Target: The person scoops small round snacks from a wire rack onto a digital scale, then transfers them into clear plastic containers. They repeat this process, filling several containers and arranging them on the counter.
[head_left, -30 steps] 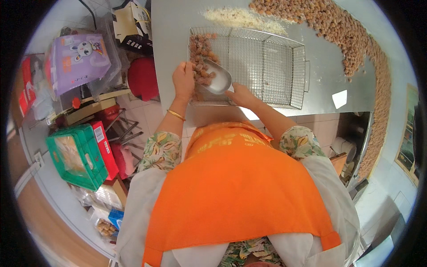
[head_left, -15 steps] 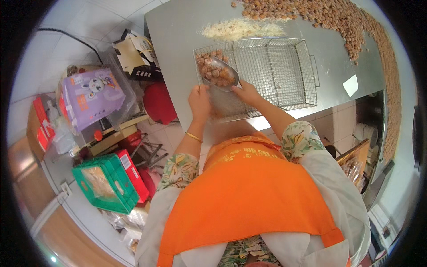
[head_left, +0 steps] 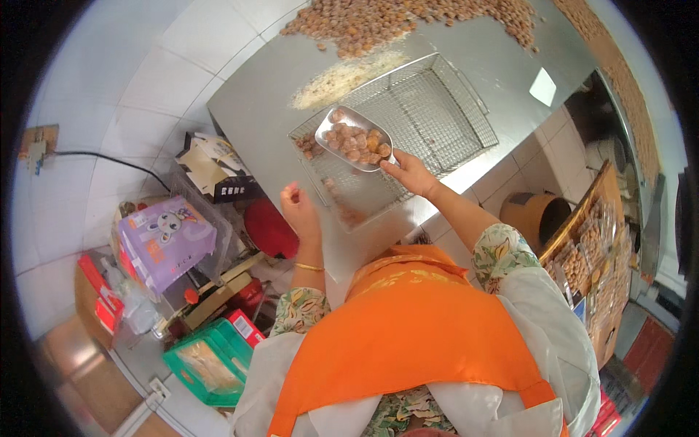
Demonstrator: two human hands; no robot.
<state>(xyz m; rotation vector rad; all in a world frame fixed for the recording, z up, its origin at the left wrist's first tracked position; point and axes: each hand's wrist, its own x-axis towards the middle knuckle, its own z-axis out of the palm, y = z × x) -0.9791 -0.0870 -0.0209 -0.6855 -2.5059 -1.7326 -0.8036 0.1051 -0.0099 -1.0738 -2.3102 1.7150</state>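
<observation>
My right hand (head_left: 412, 173) grips the handle of a metal scoop (head_left: 348, 162). Brown, round, dried-fruit-like pieces (head_left: 357, 142) lie in the scoop, which is held over the left part of a wire mesh basket (head_left: 444, 98). A few more brown pieces (head_left: 309, 148) sit in the basket's left corner, partly hidden by the scoop. Left of the basket, at the table's edge, my left hand (head_left: 301, 213) is raised with its fingers curled together. Something small and reddish shows at its fingertips, too unclear to name.
Beneath the basket is a steel table (head_left: 251, 102). Cream-coloured crumbs (head_left: 342, 79) and a large heap of brown pieces (head_left: 364, 25) lie beyond it. A white card (head_left: 542, 87) lies at right. Boxes, a purple bag (head_left: 166, 237) and a green crate (head_left: 211, 364) stand at left; a cardboard drum (head_left: 524, 217) at right.
The scoop has lifted from the basket's left end, with pieces in it. My left hand has drawn away from the basket, toward the table's left edge. The whole view has turned.
</observation>
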